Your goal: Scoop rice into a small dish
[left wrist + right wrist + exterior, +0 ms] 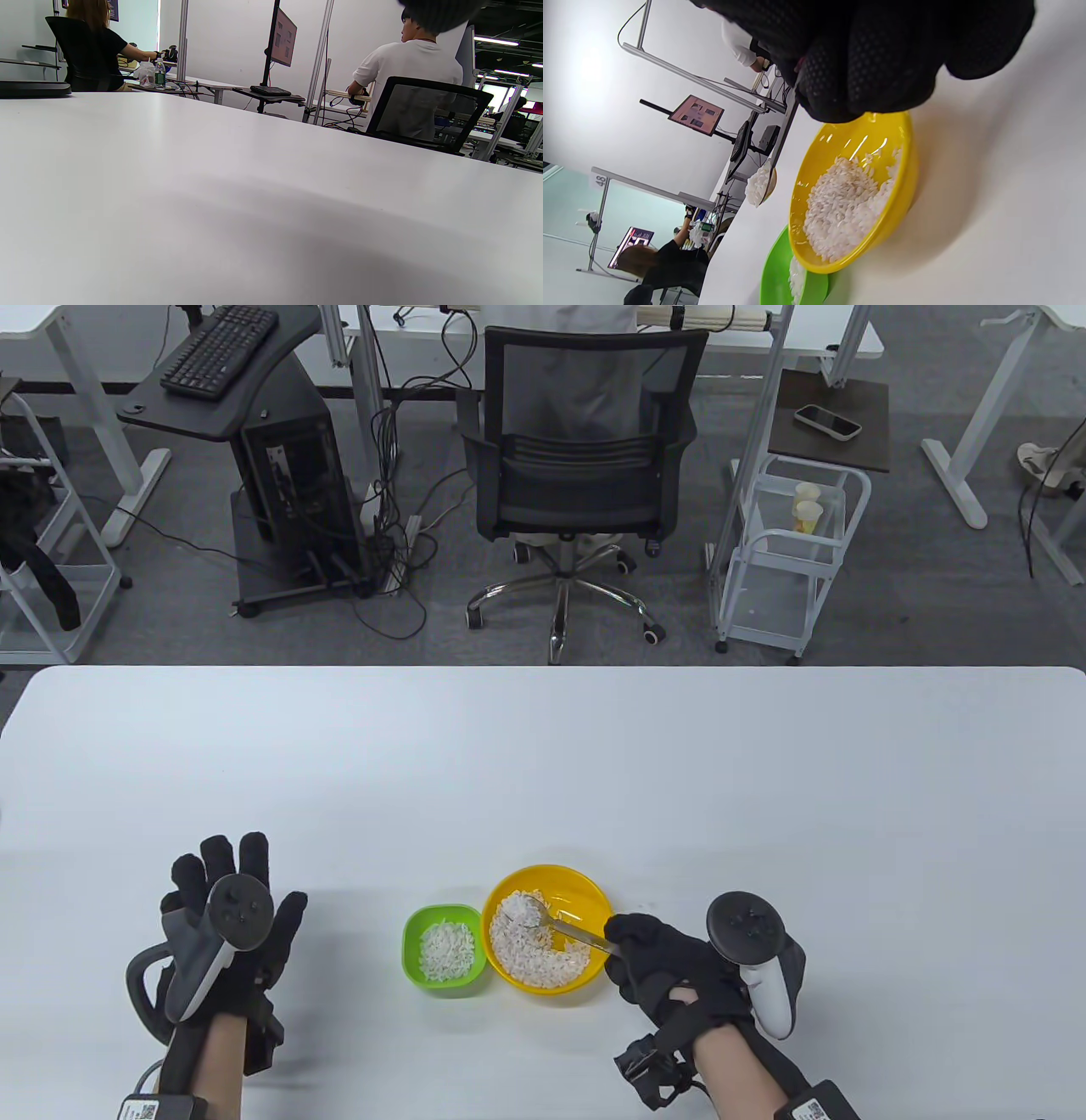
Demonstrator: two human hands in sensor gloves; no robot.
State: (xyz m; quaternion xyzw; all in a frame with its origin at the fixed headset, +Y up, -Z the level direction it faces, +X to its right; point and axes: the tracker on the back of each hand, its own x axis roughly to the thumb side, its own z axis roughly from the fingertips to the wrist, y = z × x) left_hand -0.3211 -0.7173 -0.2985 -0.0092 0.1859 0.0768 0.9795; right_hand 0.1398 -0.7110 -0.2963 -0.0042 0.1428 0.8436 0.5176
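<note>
A yellow bowl [585, 891] with white rice [530, 954] sits near the table's front edge. A small green dish [417, 933] holding some rice stands touching its left side. My right hand [670, 963] grips the handle of a metal spoon [519, 909], whose bowl is heaped with rice and held above the yellow bowl. In the right wrist view the loaded spoon [759, 183] is raised over the yellow bowl [903, 156], with the green dish [774, 275] below. My left hand [229, 916] rests flat on the table, fingers spread, well left of the green dish.
The white table [543, 763] stretches far and to both sides of the bowls. Beyond its far edge stand an office chair [585, 475], a computer stand [288, 492] and a white trolley [789, 560]. The left wrist view shows only bare tabletop [212, 190].
</note>
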